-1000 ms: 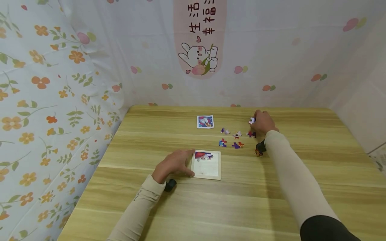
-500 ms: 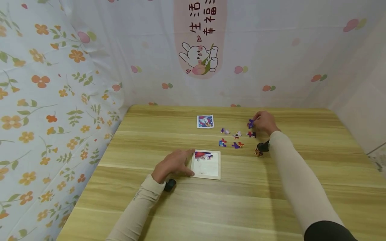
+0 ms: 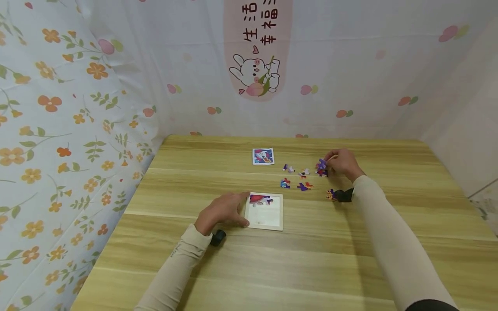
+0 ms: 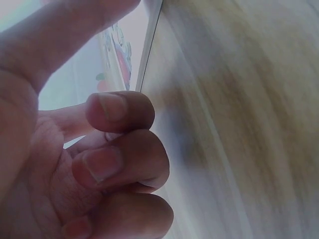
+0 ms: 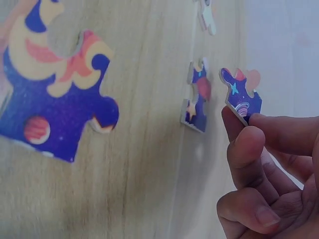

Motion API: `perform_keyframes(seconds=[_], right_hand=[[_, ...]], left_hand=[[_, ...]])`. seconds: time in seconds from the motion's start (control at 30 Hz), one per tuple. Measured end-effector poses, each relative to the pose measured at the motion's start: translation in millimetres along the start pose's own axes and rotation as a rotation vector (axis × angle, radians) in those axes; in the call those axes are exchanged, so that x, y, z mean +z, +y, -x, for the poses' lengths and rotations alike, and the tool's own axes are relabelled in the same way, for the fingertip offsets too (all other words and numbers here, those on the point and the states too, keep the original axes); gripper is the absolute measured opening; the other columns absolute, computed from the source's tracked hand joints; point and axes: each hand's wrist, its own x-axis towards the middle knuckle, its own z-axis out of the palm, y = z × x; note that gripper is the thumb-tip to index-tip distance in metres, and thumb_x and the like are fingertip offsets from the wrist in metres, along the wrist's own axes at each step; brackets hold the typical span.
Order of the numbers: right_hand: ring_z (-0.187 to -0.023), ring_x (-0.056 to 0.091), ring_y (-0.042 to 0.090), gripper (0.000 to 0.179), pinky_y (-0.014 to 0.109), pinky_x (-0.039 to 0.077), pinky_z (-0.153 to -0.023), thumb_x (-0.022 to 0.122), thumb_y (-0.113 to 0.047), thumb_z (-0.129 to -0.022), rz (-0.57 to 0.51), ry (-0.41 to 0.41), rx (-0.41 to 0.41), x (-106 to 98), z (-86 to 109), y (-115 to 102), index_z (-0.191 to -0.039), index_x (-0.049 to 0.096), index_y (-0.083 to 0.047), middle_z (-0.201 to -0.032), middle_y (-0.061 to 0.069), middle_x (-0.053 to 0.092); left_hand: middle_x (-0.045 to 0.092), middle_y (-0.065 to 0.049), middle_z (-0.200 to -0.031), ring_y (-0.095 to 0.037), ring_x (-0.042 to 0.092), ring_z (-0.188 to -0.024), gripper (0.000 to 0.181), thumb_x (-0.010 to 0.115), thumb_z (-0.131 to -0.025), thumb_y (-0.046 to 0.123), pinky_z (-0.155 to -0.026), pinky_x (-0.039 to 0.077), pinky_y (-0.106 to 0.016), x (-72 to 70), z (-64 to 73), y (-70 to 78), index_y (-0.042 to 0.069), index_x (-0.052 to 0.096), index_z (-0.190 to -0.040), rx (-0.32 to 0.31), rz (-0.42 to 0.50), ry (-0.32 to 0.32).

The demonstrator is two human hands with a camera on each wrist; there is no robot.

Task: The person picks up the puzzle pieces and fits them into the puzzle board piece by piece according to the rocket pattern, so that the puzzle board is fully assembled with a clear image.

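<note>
In the head view, my left hand [image 3: 223, 210] rests at the left edge of a square white-bordered puzzle tray [image 3: 263, 220], thumb and index fingertip touching its border and spread apart. Joined printed pieces [image 3: 260, 199] fill the tray's upper left part. My right hand [image 3: 344, 163] pinches a purple puzzle piece [image 5: 242, 102] between thumb and finger, tilted up off the table. A dark red and purple piece [image 5: 198, 94] lies just below it. Close to the right wrist camera is an orange-and-purple piece [image 5: 55, 94].
Several loose pieces, among them an orange-and-purple one [image 3: 305, 186] and a blue-and-red one [image 3: 285, 183], lie between tray and right hand. A small picture card [image 3: 263, 156] lies behind the tray. A patterned cloth [image 3: 330, 65] hangs behind the wooden table [image 3: 272, 268].
My right hand has turned the pinched piece from its pale side to its purple side and brought it slightly nearer and left. The left hand and tray hold still.
</note>
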Motion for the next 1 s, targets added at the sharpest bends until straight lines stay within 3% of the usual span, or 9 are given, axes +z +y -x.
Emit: perform_keyframes(seconds=[0.13,0.43,0.67,0.87,1.0], right_hand=[[-0.059,0.058,0.017,0.022,0.034,0.046,-0.063,0.053,-0.006,-0.097,-0.006,-0.017,-0.019,-2,6.8,-6,-0.113,0.063,0.004,-0.073,0.008,0.069],[-0.059,0.063,0.025,0.021,0.035,0.052,-0.064,0.055,-0.008,-0.099,0.0,-0.058,-0.094,0,21.6,-19,-0.113,0.064,0.004,-0.103,0.025,0.072],[-0.06,0.059,0.021,0.02,0.037,0.052,-0.058,0.056,-0.002,-0.098,-0.096,-0.117,-0.146,7,22.5,-20,-0.114,0.064,0.007,-0.102,0.022,0.072],[-0.062,0.057,0.022,0.019,0.036,0.05,-0.059,0.055,-0.003,-0.099,-0.125,-0.162,-0.175,15,25.0,-22,-0.112,0.064,0.007,-0.092,0.021,0.072],[-0.059,0.054,0.018,0.019,0.035,0.049,-0.058,0.056,-0.005,-0.099,-0.13,-0.169,-0.167,20,27.9,-25,-0.113,0.065,0.005,-0.093,0.019,0.072]], left_hand=[[0.044,-0.001,-0.075,-0.024,0.05,-0.094,0.093,0.088,-0.076,0.036,-0.076,0.041,-0.036,-1.2,-0.1,0.9,0.013,0.042,-0.153,-0.004,0.0,0.0],[0.043,-0.001,-0.075,-0.022,0.05,-0.092,0.093,0.089,-0.075,0.036,-0.074,0.041,-0.034,0.6,0.2,2.0,0.014,0.043,-0.153,-0.023,0.024,-0.009],[0.044,0.0,-0.069,-0.02,0.047,-0.077,0.093,0.089,-0.075,0.034,-0.064,0.037,-0.032,-0.4,3.6,2.5,0.013,0.043,-0.153,-0.012,0.035,-0.003],[0.044,0.0,-0.073,-0.022,0.049,-0.091,0.093,0.089,-0.075,0.035,-0.075,0.04,-0.035,-1.0,4.6,2.8,0.013,0.042,-0.153,-0.019,0.012,-0.004],[0.046,-0.001,-0.073,-0.022,0.049,-0.09,0.093,0.088,-0.076,0.035,-0.074,0.04,-0.034,-1.5,4.0,2.1,0.013,0.042,-0.153,-0.019,0.004,-0.002]])
